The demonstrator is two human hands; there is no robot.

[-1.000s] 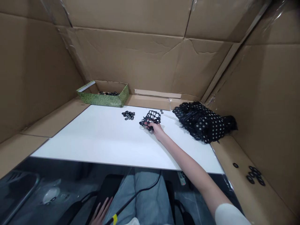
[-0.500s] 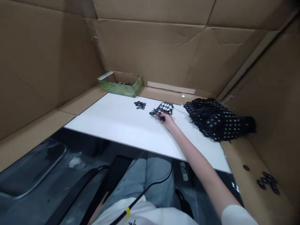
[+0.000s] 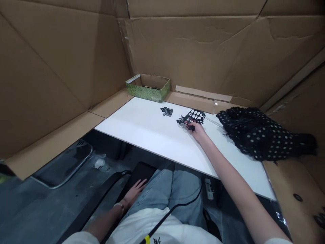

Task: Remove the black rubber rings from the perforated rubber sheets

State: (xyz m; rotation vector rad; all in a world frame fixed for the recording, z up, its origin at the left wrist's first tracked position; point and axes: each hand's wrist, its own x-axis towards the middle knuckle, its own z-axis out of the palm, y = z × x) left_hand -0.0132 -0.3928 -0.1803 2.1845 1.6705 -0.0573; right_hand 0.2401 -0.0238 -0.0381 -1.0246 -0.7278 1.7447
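pinches a limp black perforated sheet point(image 3: 198, 116) in the right hand point(image 3: 196, 127), with thumb and fingers clamped on the near, crumpled edge. shows there a ragged, bunched texture, and beyond the grip fans out into a thin lattice of round holes with white behind them. lies toward the far side of a smooth, flat white board point(image 3: 142, 125); cannot tell how much of the sheet touches it. cannot tell either whether loose rings sit under the fingertips.

rests the left hand point(image 3: 136, 192) low beside the thigh, on a dark, matte surface, with fingers straight, slightly apart and around nothing.

to the left of the sheet, on the board, gathers into a small loose heap of glossy black rings point(image 3: 167, 111). farther back, stands as a shallow, open-topped green box point(image 3: 144, 92) with a mottled patterned wall, plain brown inside, with more small black pieces within.

to the right, near the sheet but apart from it, slumps as a bulky black bundle point(image 3: 266, 135), dotted with pale rounds and frayed along the edge. rises behind everything as creased brown cardboard point(image 3: 190, 44).
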